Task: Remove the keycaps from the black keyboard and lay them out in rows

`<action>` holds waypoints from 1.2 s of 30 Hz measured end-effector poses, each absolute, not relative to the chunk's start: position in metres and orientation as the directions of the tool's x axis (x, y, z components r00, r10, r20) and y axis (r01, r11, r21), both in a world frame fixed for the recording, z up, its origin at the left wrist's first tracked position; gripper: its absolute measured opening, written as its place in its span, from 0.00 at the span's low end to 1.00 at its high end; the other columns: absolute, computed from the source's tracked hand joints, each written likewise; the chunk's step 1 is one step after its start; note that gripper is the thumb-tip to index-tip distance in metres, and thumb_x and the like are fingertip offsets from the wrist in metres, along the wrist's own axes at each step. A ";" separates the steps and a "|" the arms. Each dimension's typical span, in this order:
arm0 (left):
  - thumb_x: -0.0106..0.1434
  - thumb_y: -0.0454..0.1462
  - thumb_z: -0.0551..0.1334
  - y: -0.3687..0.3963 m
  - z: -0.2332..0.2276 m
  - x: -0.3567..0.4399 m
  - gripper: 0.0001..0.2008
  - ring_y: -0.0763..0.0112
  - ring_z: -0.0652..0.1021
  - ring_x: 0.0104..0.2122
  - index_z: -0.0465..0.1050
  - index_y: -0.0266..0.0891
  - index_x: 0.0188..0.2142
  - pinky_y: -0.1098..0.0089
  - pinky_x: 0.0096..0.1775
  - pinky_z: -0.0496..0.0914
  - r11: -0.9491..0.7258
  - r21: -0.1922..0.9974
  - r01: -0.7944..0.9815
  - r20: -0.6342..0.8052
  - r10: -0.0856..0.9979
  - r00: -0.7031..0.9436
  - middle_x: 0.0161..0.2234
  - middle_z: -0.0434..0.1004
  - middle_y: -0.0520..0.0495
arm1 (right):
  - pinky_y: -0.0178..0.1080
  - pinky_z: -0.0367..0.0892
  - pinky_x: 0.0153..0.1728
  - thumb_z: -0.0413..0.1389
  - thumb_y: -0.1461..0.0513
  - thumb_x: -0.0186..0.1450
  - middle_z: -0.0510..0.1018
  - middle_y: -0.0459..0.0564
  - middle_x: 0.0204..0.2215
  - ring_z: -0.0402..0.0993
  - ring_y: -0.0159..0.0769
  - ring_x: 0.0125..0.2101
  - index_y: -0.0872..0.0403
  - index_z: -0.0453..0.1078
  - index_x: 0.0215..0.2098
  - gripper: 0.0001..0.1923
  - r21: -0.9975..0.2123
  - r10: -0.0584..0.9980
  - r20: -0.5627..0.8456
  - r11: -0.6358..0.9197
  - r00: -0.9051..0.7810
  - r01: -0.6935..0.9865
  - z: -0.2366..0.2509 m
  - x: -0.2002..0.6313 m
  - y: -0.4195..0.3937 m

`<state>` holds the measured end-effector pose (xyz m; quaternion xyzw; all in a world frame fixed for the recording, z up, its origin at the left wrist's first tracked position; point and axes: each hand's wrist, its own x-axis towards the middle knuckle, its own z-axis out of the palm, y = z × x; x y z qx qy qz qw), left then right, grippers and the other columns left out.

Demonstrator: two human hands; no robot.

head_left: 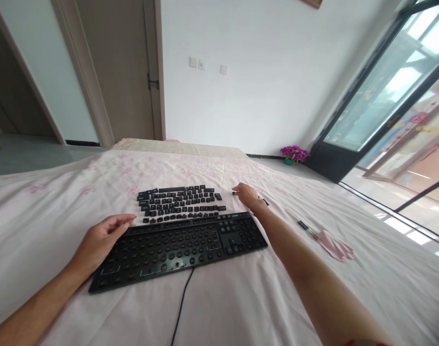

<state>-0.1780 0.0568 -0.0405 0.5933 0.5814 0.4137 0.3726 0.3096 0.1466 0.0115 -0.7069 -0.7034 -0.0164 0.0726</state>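
A black keyboard (201, 242) lies on the cloth, its main block bare of keycaps while the pad at its right end still carries some. Loose black keycaps (176, 201) are laid out in several rows beyond its far edge. My left hand (106, 235) is by the keyboard's far left corner, fingers and thumb drawn together in a pinch; whether anything is between them is hidden. Past the far right corner, my right hand (246, 193) reaches down to the cloth with its fingertips closed at a small dark keycap (234, 193).
A pale flowered cloth (53, 192) covers the surface. To the right are a dark-handled tool (303, 225) and a pink glove-like item (336, 246). The keyboard's cable (183, 298) runs towards me. Pink flowers (294, 153) stand on the floor by the glass door.
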 end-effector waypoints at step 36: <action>0.56 0.54 0.63 0.054 -0.039 -0.177 0.27 0.62 0.78 0.41 0.75 0.39 0.49 0.69 0.40 0.70 -0.087 0.924 0.372 0.093 0.996 0.002 0.45 0.80 0.43 | 0.34 0.62 0.32 0.54 0.61 0.69 0.77 0.47 0.35 0.74 0.33 0.33 0.48 0.78 0.44 0.11 -0.126 0.941 0.077 0.337 -0.330 0.933 0.041 0.259 -0.065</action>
